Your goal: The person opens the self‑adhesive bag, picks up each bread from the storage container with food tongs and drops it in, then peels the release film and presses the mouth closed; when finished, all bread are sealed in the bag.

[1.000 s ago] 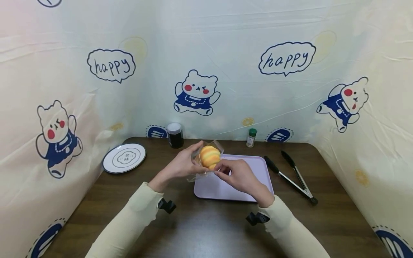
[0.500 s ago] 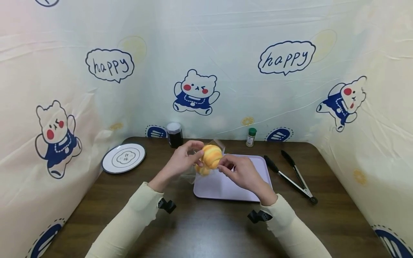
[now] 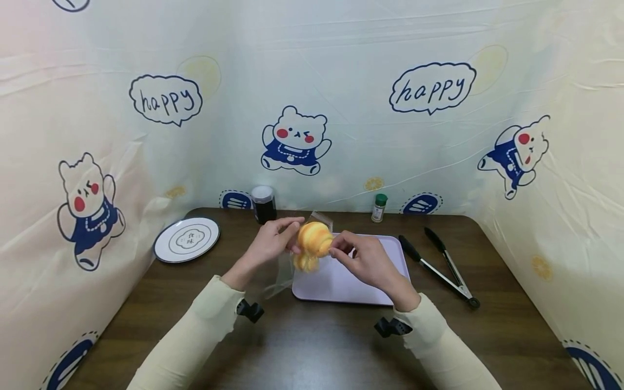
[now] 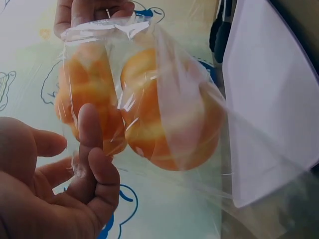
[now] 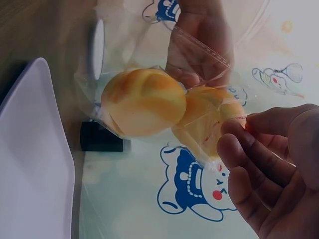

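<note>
Two golden bread rolls with striped tops lie inside a clear plastic bag (image 5: 202,47). In the head view one bread roll (image 3: 314,238) is higher and the other bread roll (image 3: 306,262) hangs below it, over the left end of the lilac tray (image 3: 351,281). My right hand (image 3: 363,261) pinches the bag's edge between thumb and fingertips. On the other side is my left hand (image 3: 273,241), its thumb and fingers apart; in the left wrist view one straight finger (image 4: 89,129) rests along the bag beside a roll. The bag's loose end trails left of the tray.
A white plate with a dark rim (image 3: 209,244) lies at left. A dark jar with a white lid (image 3: 264,206) and a green-capped shaker (image 3: 379,208) stand at the back. Black-handled tongs (image 3: 450,276) lie right of the tray. Printed curtains surround the table.
My left hand has loosened its grip round the bag and drawn slightly left. The rolls have turned and separated, one sinking lower. My right hand keeps its pinch, shifted slightly right.
</note>
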Action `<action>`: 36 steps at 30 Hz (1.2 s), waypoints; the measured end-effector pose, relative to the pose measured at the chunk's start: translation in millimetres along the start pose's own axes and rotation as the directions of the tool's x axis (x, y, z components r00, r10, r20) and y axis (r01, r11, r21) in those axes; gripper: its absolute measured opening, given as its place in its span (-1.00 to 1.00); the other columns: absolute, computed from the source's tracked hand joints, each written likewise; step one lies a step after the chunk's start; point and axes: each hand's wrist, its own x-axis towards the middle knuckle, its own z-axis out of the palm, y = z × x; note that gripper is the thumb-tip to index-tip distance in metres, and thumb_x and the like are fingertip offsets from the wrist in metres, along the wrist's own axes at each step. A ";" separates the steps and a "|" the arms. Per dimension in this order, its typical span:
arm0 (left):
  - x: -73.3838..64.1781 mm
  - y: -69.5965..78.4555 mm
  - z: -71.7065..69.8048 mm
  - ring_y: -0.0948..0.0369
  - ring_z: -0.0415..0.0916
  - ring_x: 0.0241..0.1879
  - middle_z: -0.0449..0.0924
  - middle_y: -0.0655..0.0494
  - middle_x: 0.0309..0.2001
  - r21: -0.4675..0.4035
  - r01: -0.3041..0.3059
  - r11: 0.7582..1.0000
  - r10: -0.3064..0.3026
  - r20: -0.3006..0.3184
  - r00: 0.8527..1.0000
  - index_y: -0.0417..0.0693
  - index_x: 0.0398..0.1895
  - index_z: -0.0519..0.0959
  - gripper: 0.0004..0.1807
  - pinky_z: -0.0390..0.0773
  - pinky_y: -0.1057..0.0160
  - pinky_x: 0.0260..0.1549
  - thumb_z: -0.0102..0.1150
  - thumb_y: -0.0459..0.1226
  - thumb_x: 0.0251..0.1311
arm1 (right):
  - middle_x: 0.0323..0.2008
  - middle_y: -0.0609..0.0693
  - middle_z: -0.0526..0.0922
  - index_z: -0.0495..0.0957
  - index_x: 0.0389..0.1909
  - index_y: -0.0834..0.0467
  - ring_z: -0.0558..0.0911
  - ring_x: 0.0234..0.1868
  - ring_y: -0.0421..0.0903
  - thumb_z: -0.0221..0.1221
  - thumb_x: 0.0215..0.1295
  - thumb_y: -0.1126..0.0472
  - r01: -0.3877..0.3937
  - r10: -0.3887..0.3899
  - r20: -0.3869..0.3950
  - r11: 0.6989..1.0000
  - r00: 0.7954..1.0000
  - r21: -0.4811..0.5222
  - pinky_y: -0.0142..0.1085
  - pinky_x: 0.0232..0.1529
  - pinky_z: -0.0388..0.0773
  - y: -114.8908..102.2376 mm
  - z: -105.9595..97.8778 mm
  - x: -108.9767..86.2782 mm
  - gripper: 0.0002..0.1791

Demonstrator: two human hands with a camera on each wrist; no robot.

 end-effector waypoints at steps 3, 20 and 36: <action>0.0 -0.1 -2.1 0.19 0.70 -0.47 0.65 -0.15 0.04 -0.027 0.028 0.999 -0.028 0.013 1.000 0.01 0.31 0.51 -0.55 0.68 0.29 -0.35 -0.05 -0.03 0.51 | -0.44 -0.22 0.66 0.62 -0.25 -0.04 0.56 -0.42 -0.35 0.26 0.37 0.09 0.008 -0.008 0.000 1.000 1.000 0.006 -0.45 -0.44 0.54 -0.6 0.0 0.3 -0.96; -0.1 -2.4 -6.0 0.19 0.55 -0.52 0.58 -0.03 -0.27 -0.045 0.113 0.993 -0.108 0.103 0.989 -0.06 0.18 0.60 -0.60 0.66 0.24 -0.34 -0.11 -0.08 0.54 | -0.28 -0.12 0.71 0.58 -0.19 0.01 0.67 -0.27 -0.24 0.21 0.42 0.12 -0.016 0.016 0.009 0.998 1.000 0.065 -0.44 -0.31 0.63 -3.9 -0.9 3.5 -0.93; -4.7 -3.5 -7.7 0.14 0.67 -0.52 0.65 -0.10 -0.05 -0.091 0.110 0.990 -0.109 0.019 0.994 -0.07 0.04 0.61 -0.65 0.72 0.16 -0.34 -0.01 -0.05 0.49 | -0.23 -0.11 0.72 0.58 -0.18 0.00 0.66 -0.27 -0.21 0.21 0.41 0.10 -0.059 0.060 -0.020 0.995 0.998 0.081 -0.42 -0.31 0.64 0.7 -7.3 6.1 -0.92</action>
